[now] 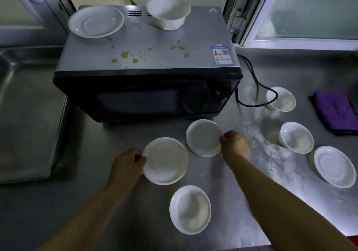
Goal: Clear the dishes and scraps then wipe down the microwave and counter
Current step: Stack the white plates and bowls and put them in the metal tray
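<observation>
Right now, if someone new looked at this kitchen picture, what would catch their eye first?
Probably the two hands in front of the microwave: the left hand grips the edge of a white plate, and the right hand grips another white plate. Next, the yellow spots on top of the microwave, and the white powder spilled over the counter to the right.

Two bare forearms, nothing worn.

No sleeves reach into view — left hand and right hand are both ungloved, wrists plain — no watch, no rings showing.
</observation>
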`<state>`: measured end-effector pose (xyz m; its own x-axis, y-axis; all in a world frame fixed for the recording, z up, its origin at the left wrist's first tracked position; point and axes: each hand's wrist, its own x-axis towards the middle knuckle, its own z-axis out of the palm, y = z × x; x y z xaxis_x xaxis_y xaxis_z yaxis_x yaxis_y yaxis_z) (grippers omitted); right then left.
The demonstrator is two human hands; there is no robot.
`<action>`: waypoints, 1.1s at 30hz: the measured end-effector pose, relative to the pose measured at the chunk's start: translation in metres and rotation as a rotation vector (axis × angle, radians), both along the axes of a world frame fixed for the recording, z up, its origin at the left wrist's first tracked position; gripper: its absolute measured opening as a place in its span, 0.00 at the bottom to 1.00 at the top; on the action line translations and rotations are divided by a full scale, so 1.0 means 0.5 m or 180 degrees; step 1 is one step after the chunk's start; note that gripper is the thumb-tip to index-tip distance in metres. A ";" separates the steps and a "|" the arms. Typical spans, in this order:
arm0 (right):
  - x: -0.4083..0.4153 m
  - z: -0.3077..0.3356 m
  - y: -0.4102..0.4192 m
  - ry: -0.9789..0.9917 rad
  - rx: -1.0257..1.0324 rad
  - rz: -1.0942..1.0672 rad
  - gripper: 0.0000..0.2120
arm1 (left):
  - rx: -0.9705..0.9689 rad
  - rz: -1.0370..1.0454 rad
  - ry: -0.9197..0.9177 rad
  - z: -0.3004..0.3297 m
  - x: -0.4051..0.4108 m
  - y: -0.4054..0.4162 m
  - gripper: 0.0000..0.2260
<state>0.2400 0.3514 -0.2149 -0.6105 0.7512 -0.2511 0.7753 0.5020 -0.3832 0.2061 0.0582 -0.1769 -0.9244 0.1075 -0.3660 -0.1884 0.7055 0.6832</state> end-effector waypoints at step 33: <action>-0.094 0.237 -0.300 0.1578 -0.1477 0.1090 0.09 | 0.1518 0.0894 0.0084 0.146 -0.098 -0.144 0.05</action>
<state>0.1931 0.2014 -0.0966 -0.9142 0.3835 -0.1307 0.2873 0.3861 -0.8766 0.1570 -0.0140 -0.1039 -0.9496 0.0037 -0.3134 -0.3032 0.2418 0.9217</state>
